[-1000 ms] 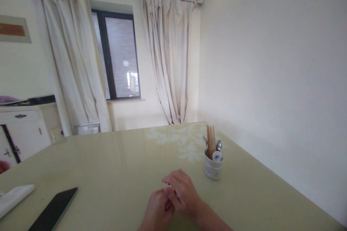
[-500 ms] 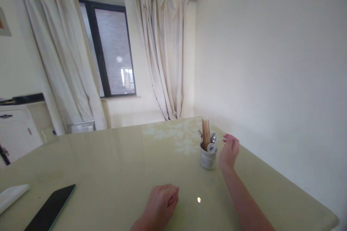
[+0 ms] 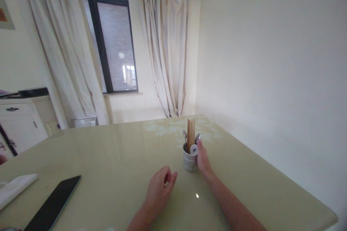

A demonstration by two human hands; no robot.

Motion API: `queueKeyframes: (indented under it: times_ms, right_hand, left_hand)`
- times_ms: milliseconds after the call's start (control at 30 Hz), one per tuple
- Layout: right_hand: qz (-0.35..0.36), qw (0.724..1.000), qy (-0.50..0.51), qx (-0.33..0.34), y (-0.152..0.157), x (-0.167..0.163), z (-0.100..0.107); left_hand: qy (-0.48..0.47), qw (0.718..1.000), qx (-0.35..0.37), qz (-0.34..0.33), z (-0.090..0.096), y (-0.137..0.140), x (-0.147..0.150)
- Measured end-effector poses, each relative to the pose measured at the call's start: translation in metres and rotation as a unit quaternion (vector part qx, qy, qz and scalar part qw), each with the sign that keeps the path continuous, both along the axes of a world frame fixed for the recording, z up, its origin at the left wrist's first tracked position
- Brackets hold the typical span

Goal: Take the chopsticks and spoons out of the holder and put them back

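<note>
A white utensil holder (image 3: 190, 162) with small pierced holes stands upright on the table. Wooden chopsticks (image 3: 191, 135), metal spoons (image 3: 198, 138) and a white piece with a round end (image 3: 194, 149) stick out of it. My right hand (image 3: 203, 158) is against the holder's right side, thumb near the rim; its other fingers are hidden behind the holder, so how firmly they grip is unclear. Nearer to me and left of the holder, my left hand (image 3: 159, 187) hovers over or rests on the tabletop, fingers curled in, with nothing visible in them.
The pale green glossy table (image 3: 108, 158) runs to a wall on the right. A dark flat slab (image 3: 54, 202) and a white object (image 3: 17, 189) lie at the left. Beyond are curtains (image 3: 170, 43), a window (image 3: 116, 43) and a white cabinet (image 3: 23, 122).
My right hand has moved left from beside the holder to touch it, and the holder has shifted left with its contents. My left hand has risen slightly, its thumb now apart from the curled fingers.
</note>
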State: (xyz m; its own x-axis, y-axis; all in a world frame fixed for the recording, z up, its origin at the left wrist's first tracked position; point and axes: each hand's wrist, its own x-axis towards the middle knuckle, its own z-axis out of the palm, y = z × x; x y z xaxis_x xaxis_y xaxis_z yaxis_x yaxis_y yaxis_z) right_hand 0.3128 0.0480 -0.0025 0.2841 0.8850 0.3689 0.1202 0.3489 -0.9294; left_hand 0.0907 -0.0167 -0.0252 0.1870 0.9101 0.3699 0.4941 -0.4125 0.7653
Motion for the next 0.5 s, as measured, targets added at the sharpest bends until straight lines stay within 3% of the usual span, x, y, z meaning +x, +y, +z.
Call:
queueKeyframes:
  times_ms: [133,233,367,500]
  right_hand:
    - [0.052,0.998,-0.032,-0.003,-0.021,-0.043,-0.001]
    - [0.129,0.99,-0.058,-0.003,-0.037,-0.063,-0.001]
    - [0.222,0.971,-0.087,0.017,-0.05,-0.07,0.001]
    - [0.221,0.962,-0.146,0.069,-0.053,-0.063,0.002]
  left_hand:
    - [-0.133,0.988,-0.049,0.058,0.013,0.002,-0.006]
    - [-0.196,0.973,-0.096,0.068,0.014,0.006,-0.012]
    - [-0.253,0.954,-0.156,0.039,0.014,0.006,-0.015]
    - [-0.269,0.945,-0.182,0.043,0.018,0.003,-0.016]
